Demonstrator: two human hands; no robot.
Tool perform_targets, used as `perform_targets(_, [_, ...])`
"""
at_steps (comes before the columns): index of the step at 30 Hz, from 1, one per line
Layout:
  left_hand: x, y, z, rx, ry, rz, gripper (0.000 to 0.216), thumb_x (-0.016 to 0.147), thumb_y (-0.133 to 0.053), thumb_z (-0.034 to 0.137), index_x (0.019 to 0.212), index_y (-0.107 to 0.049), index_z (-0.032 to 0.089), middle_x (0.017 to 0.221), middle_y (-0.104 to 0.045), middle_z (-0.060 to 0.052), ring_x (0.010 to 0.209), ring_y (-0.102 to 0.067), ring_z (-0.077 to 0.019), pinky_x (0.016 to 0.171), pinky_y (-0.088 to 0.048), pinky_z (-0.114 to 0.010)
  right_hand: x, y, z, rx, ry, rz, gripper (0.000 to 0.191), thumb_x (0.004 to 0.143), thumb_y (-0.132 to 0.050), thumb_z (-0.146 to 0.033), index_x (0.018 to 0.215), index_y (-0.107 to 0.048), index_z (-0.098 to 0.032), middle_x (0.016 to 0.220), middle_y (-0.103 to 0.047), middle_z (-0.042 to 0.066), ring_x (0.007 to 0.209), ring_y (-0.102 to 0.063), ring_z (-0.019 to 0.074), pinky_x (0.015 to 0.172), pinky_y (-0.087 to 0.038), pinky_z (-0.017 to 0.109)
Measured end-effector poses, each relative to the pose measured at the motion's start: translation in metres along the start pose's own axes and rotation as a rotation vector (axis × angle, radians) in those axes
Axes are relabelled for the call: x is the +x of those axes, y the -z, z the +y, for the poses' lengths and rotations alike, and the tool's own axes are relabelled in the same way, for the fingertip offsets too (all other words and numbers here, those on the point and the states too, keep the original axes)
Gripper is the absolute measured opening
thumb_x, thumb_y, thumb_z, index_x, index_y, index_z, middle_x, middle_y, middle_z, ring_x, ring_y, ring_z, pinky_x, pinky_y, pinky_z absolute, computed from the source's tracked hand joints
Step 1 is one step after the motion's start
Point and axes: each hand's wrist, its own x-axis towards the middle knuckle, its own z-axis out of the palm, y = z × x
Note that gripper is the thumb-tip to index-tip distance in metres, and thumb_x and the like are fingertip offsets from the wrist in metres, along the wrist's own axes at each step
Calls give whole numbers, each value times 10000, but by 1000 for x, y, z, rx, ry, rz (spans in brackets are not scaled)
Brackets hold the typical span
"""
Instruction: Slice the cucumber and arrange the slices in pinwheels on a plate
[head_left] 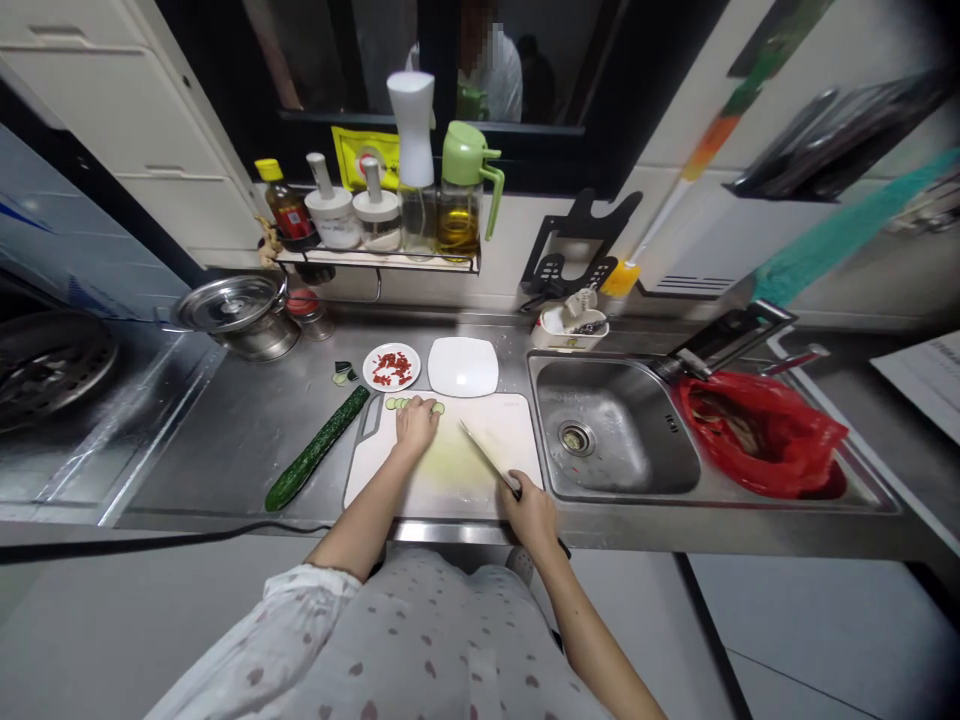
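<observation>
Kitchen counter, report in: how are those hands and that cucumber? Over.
Left hand: at cucumber slices. Right hand: gripping kitchen knife, tip over cutting board. Long cucumber: left of board. In the way: left hand, partly hiding slices.

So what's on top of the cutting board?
On the cutting board, cucumber slices lie near the far edge, the left hand touching them; the right hand holds a knife over it. Whatever is under the left hand is covered.

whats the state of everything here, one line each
Green slices: cut, in a row
Knife: held, blade bare
Left hand: fingers at the slices
Right hand: closed on the handle
Cucumber: unpeeled
Cutting board: stained pale green
Round plate: holding chopped red pieces
Pot: lidded
Red bag: open
Oil bottle: part full
</observation>
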Motion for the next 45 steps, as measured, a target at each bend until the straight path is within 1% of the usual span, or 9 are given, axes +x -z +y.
perform_targets(5, [0,0,1,-53,-9,49,227,867,-542,264,1061,-654,228,1093,-619,-98,1039,-555,-250,865,-385,-348,-1,1,1,8,-7,-3,403,942,-433,-410,1280,-591,-260,1028,-729,84,958,-667,224,758,-414,279])
perform_targets(7, [-1,0,1,-123,10,54,180,857,-544,222,1003,-648,228,1028,-651,-70,984,-576,-218,841,-390,-318,-1,1,0,9,-7,-8,407,941,-434,-410,1286,-588,-261,1033,-727,81,962,-664,218,763,-414,276])
perform_targets(11, [-8,3,-6,-312,138,6,135,829,-563,198,933,-643,231,847,-686,-10,809,-608,-161,735,-403,-258,1,4,-3,6,0,-15,404,941,-433,-410,1286,-585,-267,1020,-729,75,967,-661,217,756,-407,273])
perform_targets(15, [-22,7,-23,-436,210,-28,127,783,-606,184,894,-665,207,787,-695,-1,738,-613,-135,678,-406,-225,0,10,-9,-27,58,-27,381,960,-397,-379,1267,-585,-255,1016,-728,73,950,-661,203,734,-387,261])
perform_targets(18, [-31,9,-35,-430,234,-61,129,777,-607,184,882,-681,202,771,-704,-3,736,-617,-138,665,-405,-226,-3,16,-16,-107,138,-71,333,971,-373,-346,1168,-619,-236,980,-726,75,920,-662,196,698,-370,253])
perform_targets(22, [-39,11,-43,-338,238,-77,148,783,-603,204,897,-695,222,833,-726,-16,807,-635,-165,700,-420,-246,-10,23,-28,-216,228,-140,288,980,-366,-335,1055,-620,-224,947,-717,82,891,-664,202,680,-360,259])
perform_targets(29, [-40,11,-46,-193,256,-46,175,797,-600,234,951,-678,263,972,-720,-27,906,-635,-202,724,-416,-277,-10,20,-41,-293,321,-166,281,987,-347,-311,1060,-597,-203,931,-703,102,888,-662,215,714,-386,279])
perform_targets(36, [-35,8,-51,-261,311,-58,137,782,-633,258,917,-655,246,862,-710,-2,839,-624,-174,697,-402,-260,-8,17,-48,-321,341,-196,280,984,-342,-280,1065,-593,-188,947,-699,113,917,-659,220,733,-398,287])
perform_targets(45, [-32,6,-54,-295,318,-51,115,757,-671,249,866,-645,227,833,-691,7,793,-613,-149,699,-406,-244,-7,17,-52,-359,368,-199,261,973,-345,-232,1063,-585,-184,929,-701,123,904,-669,225,713,-407,298])
